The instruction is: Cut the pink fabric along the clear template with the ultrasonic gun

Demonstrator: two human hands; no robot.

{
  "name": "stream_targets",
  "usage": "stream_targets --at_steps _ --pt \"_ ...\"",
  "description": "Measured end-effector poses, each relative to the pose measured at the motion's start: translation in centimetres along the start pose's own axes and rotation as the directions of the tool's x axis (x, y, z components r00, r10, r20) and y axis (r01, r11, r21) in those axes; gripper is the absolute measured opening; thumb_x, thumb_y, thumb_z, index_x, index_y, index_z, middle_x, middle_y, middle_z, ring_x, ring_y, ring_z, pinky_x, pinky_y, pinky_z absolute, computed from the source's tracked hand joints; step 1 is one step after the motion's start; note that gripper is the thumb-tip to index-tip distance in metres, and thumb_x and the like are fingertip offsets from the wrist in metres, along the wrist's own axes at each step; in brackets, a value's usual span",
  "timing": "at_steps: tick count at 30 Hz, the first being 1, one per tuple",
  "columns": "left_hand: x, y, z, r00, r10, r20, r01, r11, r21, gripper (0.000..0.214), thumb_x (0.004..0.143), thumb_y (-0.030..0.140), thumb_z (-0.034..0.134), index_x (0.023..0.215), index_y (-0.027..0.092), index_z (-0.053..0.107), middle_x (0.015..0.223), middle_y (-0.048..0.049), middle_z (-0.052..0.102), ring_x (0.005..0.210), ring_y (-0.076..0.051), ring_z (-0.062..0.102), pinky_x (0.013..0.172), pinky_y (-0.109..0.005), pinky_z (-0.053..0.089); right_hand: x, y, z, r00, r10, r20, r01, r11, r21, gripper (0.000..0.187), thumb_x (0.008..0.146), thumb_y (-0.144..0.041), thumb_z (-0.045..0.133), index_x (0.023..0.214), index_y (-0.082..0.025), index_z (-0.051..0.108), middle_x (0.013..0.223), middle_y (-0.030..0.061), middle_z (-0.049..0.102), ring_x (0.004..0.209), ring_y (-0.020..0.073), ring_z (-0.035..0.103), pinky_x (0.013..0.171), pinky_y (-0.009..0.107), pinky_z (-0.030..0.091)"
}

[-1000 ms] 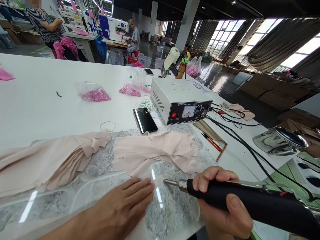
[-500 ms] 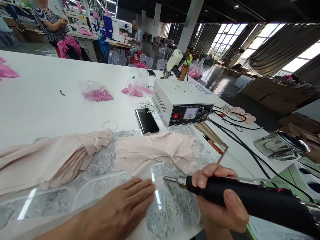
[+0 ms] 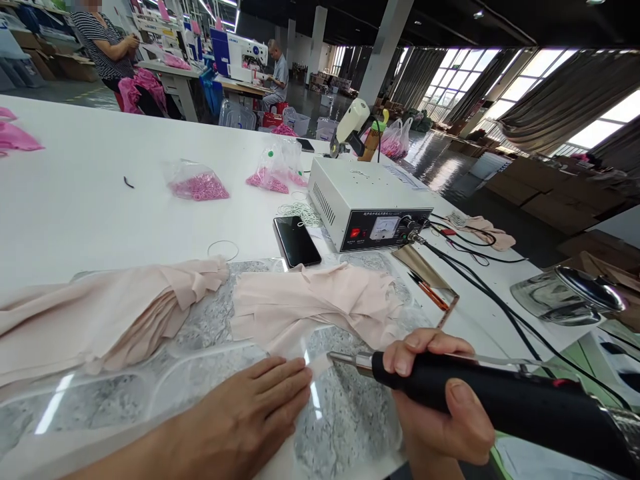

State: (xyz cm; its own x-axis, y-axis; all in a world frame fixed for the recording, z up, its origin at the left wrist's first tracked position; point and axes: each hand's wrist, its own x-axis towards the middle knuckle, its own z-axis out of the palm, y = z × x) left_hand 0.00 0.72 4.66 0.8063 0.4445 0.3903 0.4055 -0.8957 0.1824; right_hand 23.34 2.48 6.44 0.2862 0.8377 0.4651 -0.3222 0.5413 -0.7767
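My right hand point(image 3: 440, 393) is closed around the black handle of an ultrasonic cutter point(image 3: 500, 397). Its metal tip meets the end of a pale pink fabric strip point(image 3: 320, 364) on the grey marbled mat point(image 3: 350, 407). Flat on that strip lies my left hand point(image 3: 250, 407), fingers stretched out side by side, fingertips just left of the tip. Most of the strip is hidden beneath this hand. Beyond it rests a pile of cut pale pink pieces point(image 3: 315, 300). A larger stack of the same fabric point(image 3: 115, 313) lies to the left.
Behind the pile are a phone point(image 3: 297, 241) and a white control box point(image 3: 370, 193) with black cables point(image 3: 480, 287) running right. A craft knife point(image 3: 429, 291) and a glass pot point(image 3: 565, 297) stand at right. Bags of pink bits point(image 3: 200, 183) sit farther back; two people work beyond.
The view has shifted very slightly. Both hands, the cutter and the strip keep nearly the same positions.
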Motion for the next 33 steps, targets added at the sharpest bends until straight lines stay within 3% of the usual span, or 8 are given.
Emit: stream_targets --at_steps 14,22,33 --pt "0.5 0.2 -0.3 0.998 -0.001 -0.056 -0.001 1.000 -0.022 0.028 0.100 0.011 0.040 0.118 0.006 0.061 0.114 -0.0151 0.070 0.114 -0.024 0.063 0.098 -0.035 0.051 0.3 -0.3 0.5 1.000 -0.019 0.014 0.019 1.000 -0.025 0.014 0.076 -0.031 0.058 0.084 -0.020 0.064 0.074 -0.0001 0.056 0.049 0.0103 0.054 0.046 0.028 0.049" --pt "0.4 0.2 0.0 0.998 0.006 -0.067 -0.008 1.000 -0.021 0.029 0.100 0.011 0.038 0.119 0.006 0.061 0.115 -0.0154 0.069 0.115 -0.025 0.062 0.097 -0.037 0.051 -0.5 -0.4 1.8 0.997 0.021 0.070 -0.021 1.000 0.010 0.016 0.078 -0.033 0.058 0.087 -0.021 0.064 0.076 -0.0004 0.056 0.050 0.0103 0.054 0.045 0.028 0.050" --pt "0.1 0.1 0.2 0.999 0.000 -0.052 0.000 1.000 -0.009 0.030 0.101 0.012 0.038 0.122 0.006 0.060 0.117 -0.0160 0.069 0.117 -0.025 0.062 0.099 -0.037 0.051 -0.4 0.2 1.8 0.993 0.011 0.121 -0.011 1.000 0.002 0.012 0.081 -0.030 0.056 0.086 -0.021 0.062 0.077 -0.0002 0.056 0.051 0.0103 0.056 0.048 0.028 0.052"
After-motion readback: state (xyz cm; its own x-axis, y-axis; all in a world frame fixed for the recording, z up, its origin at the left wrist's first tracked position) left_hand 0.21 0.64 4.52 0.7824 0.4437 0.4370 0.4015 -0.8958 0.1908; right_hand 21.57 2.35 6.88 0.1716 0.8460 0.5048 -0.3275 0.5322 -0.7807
